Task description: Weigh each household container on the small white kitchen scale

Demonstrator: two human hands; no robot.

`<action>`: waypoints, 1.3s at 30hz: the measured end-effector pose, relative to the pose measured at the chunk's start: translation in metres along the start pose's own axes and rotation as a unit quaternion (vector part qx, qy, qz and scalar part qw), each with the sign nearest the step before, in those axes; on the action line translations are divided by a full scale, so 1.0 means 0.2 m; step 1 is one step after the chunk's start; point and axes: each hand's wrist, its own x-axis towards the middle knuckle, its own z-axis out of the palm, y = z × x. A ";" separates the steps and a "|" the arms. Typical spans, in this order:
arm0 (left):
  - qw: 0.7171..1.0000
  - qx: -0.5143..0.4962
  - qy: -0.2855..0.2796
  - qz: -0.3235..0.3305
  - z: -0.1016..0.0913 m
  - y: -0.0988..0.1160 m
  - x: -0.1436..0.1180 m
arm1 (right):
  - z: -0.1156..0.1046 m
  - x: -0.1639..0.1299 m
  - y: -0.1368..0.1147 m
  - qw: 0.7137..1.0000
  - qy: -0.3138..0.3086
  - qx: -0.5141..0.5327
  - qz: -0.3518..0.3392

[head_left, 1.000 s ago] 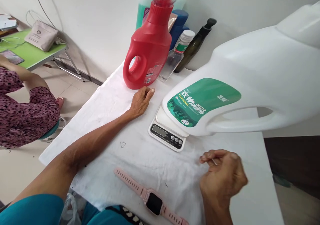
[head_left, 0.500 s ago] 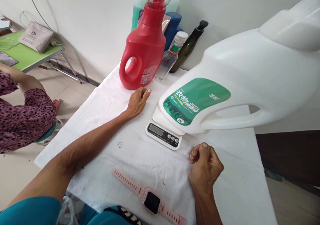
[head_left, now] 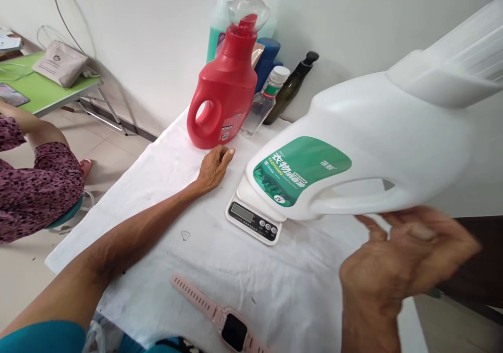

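A big white jug [head_left: 373,133] with a green label stands on a small white kitchen scale [head_left: 253,218] on the white cloth. My right hand [head_left: 404,258], blurred and with fingers spread, is raised just under the jug's handle; whether it touches the handle I cannot tell. My left hand [head_left: 214,167] rests palm down on the cloth, fingers loosely curled, next to the base of a red detergent jug [head_left: 226,94]. Neither hand holds anything.
A pink smartwatch [head_left: 220,319] lies on the near edge of the cloth-covered table [head_left: 165,185]. Several bottles [head_left: 275,88] stand against the wall behind the red jug. At the left another person's patterned sleeve [head_left: 37,185] sits by a green folding table [head_left: 47,88].
My right hand, a fist on the cloth near the scale, has opened and risen to the right, up under the white jug's handle. The left hand stays put.
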 end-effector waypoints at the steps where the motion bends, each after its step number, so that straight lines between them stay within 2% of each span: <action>1: 1.000 -0.010 0.002 -0.002 0.00 0.00 0.00 | 0.04 0.07 -0.03 1.000 -0.007 0.012 -0.023; 3: 0.999 -0.034 0.009 -0.011 -0.01 0.01 -0.01 | 0.11 0.17 -0.09 0.998 -0.043 0.036 -0.026; 5: 0.998 -0.058 0.012 -0.022 -0.03 0.03 -0.02 | 0.16 0.22 -0.14 0.994 -0.092 0.052 0.010; 11: 0.997 -0.070 -0.020 -0.029 -0.13 0.17 -0.15 | 0.15 0.24 -0.22 0.963 -0.199 0.098 0.156; 13: 0.996 -0.074 -0.009 -0.043 -0.16 0.20 -0.21 | 0.16 0.24 -0.23 0.957 -0.197 0.113 0.183; 17: 0.991 -0.106 0.027 -0.071 -0.23 0.25 -0.33 | 0.21 0.20 -0.27 0.960 -0.135 0.160 0.184; 20: 0.990 -0.120 0.051 -0.062 -0.31 0.31 -0.41 | 0.24 0.15 -0.32 0.969 -0.101 0.153 0.168; 24: 0.992 -0.099 0.065 -0.030 -0.37 0.40 -0.56 | 0.25 0.11 -0.41 0.970 -0.100 0.152 0.160; 27: 0.996 -0.071 0.036 0.026 -0.34 0.42 -0.70 | 0.27 0.09 -0.49 0.963 -0.122 0.169 0.170; 31: 0.982 -0.076 -0.010 0.173 -0.26 0.42 -0.79 | 0.36 0.03 -0.56 0.946 -0.182 0.189 0.192; 35: 0.947 -0.028 -0.021 0.320 -0.19 0.37 -0.82 | 0.49 -0.10 -0.55 0.929 -0.247 0.193 0.199; 39: 0.894 0.053 -0.051 0.442 -0.11 0.29 -0.91 | 0.63 -0.22 -0.52 0.919 -0.278 0.190 0.203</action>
